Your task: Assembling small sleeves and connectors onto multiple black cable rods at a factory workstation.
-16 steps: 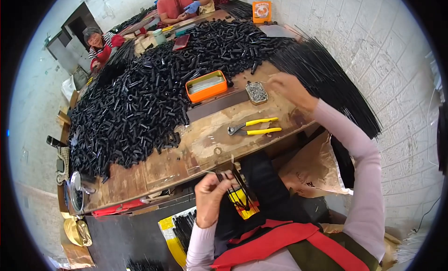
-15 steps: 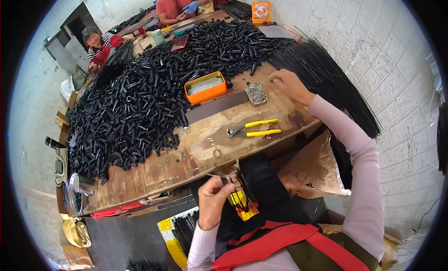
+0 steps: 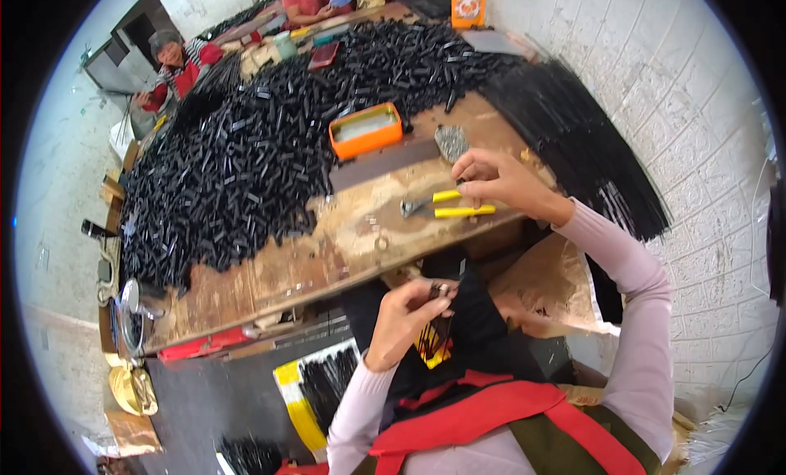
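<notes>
The left hand (image 3: 407,319) is pinched on a few thin black strands (image 3: 443,326), at six o'clock from the yellow pliers (image 3: 465,211). At one o'clock, the right hand (image 3: 509,186) is half curled; I can't tell if it's empty. The big black heap (image 3: 237,172), toward eleven, lies loose, so lots seems left.

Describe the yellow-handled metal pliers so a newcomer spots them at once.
Start at the brown wooden table with its wide heap of small black tubes. On the bare near part, right of the heap, lie the yellow-handled metal pliers, partly hidden by the right hand. Two yellow handles set them apart from the orange rectangular box.
</notes>
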Available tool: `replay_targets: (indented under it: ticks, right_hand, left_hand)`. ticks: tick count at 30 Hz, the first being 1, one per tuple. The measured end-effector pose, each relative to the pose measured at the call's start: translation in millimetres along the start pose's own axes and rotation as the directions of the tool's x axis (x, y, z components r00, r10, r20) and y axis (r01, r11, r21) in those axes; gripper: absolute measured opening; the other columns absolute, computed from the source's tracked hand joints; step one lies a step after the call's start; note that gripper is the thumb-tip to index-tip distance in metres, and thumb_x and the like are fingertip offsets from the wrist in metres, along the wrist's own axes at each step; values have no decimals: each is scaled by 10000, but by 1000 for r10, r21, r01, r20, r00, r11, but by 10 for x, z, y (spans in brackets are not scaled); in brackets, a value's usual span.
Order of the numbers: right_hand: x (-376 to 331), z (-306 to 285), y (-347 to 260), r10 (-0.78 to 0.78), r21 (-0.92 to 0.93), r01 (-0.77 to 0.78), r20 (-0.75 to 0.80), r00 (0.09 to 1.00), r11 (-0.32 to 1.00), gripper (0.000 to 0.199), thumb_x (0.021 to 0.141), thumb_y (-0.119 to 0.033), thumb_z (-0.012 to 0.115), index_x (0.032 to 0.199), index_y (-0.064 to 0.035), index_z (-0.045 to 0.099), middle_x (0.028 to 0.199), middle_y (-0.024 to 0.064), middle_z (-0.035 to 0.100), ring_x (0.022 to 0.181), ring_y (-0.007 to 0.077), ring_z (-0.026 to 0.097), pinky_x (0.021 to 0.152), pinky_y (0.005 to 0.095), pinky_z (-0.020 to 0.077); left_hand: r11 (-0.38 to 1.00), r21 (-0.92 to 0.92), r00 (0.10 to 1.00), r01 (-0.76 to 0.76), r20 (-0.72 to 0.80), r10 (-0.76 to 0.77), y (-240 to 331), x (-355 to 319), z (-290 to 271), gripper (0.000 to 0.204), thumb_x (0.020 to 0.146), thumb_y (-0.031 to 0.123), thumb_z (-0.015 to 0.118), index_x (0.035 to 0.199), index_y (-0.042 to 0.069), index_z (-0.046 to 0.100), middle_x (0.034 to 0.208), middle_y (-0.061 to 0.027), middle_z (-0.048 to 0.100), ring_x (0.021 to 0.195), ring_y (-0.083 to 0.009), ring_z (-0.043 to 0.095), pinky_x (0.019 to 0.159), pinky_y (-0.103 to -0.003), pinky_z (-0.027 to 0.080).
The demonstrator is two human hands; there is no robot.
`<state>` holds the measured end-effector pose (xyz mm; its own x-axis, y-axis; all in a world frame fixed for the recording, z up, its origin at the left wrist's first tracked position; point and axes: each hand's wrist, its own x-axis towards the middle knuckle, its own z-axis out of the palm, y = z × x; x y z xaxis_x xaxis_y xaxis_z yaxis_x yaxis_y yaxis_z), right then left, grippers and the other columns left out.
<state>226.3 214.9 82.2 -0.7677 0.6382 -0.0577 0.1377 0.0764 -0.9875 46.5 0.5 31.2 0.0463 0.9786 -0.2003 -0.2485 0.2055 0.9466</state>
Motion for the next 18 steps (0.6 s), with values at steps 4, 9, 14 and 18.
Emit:
replay_targets:
  ticks: [4, 9, 14, 18]
  right_hand:
    - [-433, 504, -334, -114, -215, 164, 226, 967, 963, 216, 920, -118, 629, 1105, -9, 651, 972, 21, 637, 920, 86, 582, 814, 230, 469]
    - [-620, 631, -429, -59, 46, 50, 210, 976, 998, 214, 871, -62, 694, 1073, -25, 634, 1023, 22, 640, 964, 79, 590, 906, 264, 471]
    - [-672, 742, -489, -62, -1, 63, 213, 975, 998, 175, 885, -81, 683, 1042, -20, 636, 1007, 14, 648, 939, 80, 598, 887, 257, 472]
    - [-698, 782, -504, -17, 29, 12, 176, 984, 1000, 156, 921, -149, 653, 1003, -16, 659, 984, 20, 658, 918, 82, 595, 851, 244, 464]
  left_hand:
    - [991, -85, 980, -108, 161, 121, 200, -14, 254, 347, 899, 5, 635, 1235, -36, 556, 1108, -120, 649, 1021, -188, 623, 822, -311, 547]
    - [992, -52, 990, -114, 73, 117, 274, -231, 251, 441, 909, -11, 624, 1336, -13, 515, 1167, -87, 657, 989, -124, 610, 824, -266, 515]
    - [981, -122, 987, -152, 26, 156, 257, -382, 234, 415, 919, 2, 627, 1322, -21, 535, 1217, -97, 645, 1063, -151, 620, 824, -284, 535]
    - [973, -150, 983, -177, 18, 182, 271, -466, 237, 377, 927, 10, 622, 1295, -31, 549, 1216, -111, 643, 1066, -153, 620, 821, -285, 538]
